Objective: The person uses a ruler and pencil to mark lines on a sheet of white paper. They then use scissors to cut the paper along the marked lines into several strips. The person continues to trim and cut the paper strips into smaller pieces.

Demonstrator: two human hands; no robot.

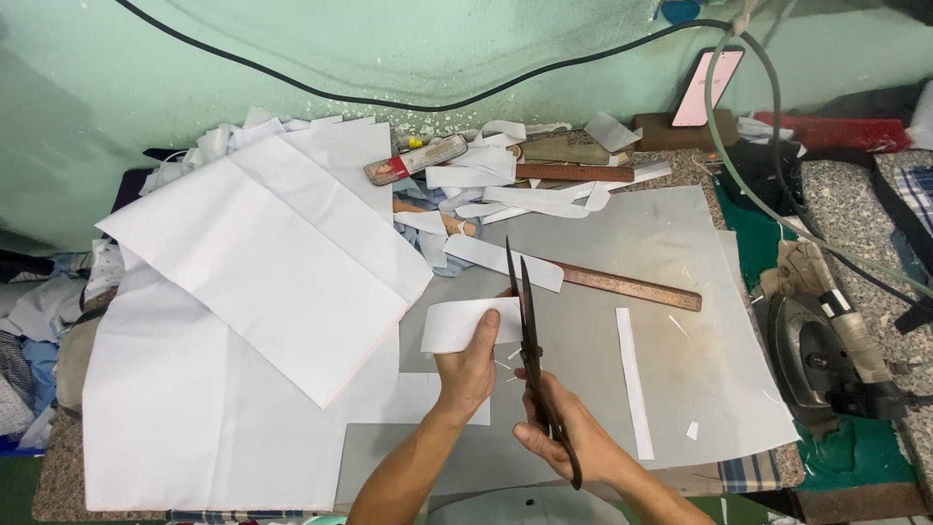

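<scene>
Head view looks down on a grey-topped counter (680, 243) littered with cut cloth. Left hand (469, 367) pinches a small white rectangular piece of fabric (457, 324) between thumb and fingers, holding it just above the grey surface, its right edge touching the blades. Right hand (567, 436) is closed through the handles of a pair of long dark metal scissors (530, 335), whose blades point away from the person and stand slightly parted at the tips, right beside the held piece. A large white folded sheet of fabric (262, 262) lies to the left, overlapping another white sheet beneath it. A narrow white fabric strip (633, 379) lies on the grey surface to the right of the scissors, apart from them. Behind the blades a long brown wooden ruler (632, 286) lies at a slant, with a heap of white and pale blue fabric scraps (486, 190) further back. A dark old flat iron (821, 360) sits at the right edge.
</scene>
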